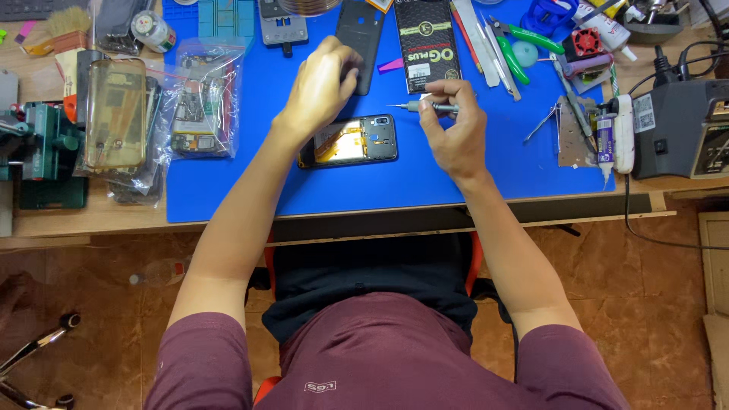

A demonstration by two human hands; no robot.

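Opened phone (349,141) lies on the blue mat (486,167) between your hands: your left hand (319,87) hovers loosely curled above it, your right hand (454,125) pinches a precision screwdriver (425,107). Beyond, a black rectangular package (427,45); left, a clear bag (203,99).

The phone (349,141) lay at the mat's (243,190) centre; the bag (203,102) sat near its left edge, the box (427,44) at its far edge.

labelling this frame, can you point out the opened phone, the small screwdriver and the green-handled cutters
opened phone (357,141), head view, on its exposed inside
small screwdriver (414,107), head view, on its grey collar near the tip
green-handled cutters (516,57), head view, on a green handle
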